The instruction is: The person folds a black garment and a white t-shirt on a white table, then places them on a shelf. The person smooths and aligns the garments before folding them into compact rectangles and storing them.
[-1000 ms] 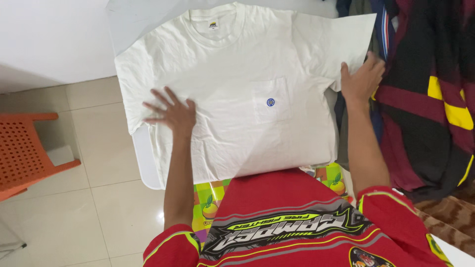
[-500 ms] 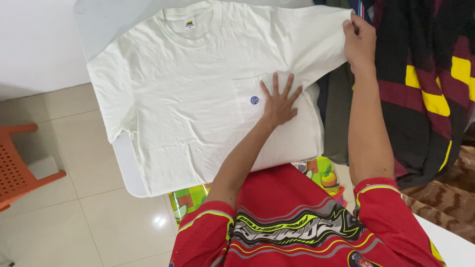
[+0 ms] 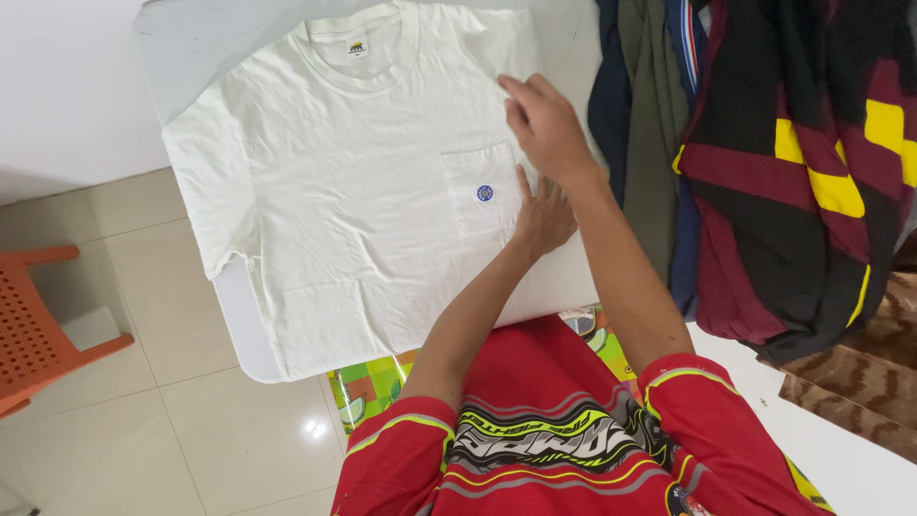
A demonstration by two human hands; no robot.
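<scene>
- The right hand (image 3: 546, 124) has carried the sleeve inward; the white cotton pocket T-shirt (image 3: 363, 191) lies folded on the white bench (image 3: 239, 325).
- Right grip released, fingers resting on the fabric.
- Left hand (image 3: 543, 218) stays flat, unclenched, beside the pocket.

1. A white wall (image 3: 67, 86) fills the upper left.
2. The floor (image 3: 143, 382) is laid with glossy pale beige tiles with thin grout lines, and a small bright glint of light (image 3: 312, 428) shows on one tile.
3. An orange plastic chair (image 3: 38, 325) with a perforated seat stands at the left edge.
4. A brown patterned rug (image 3: 850, 401) lies at the lower right.
</scene>
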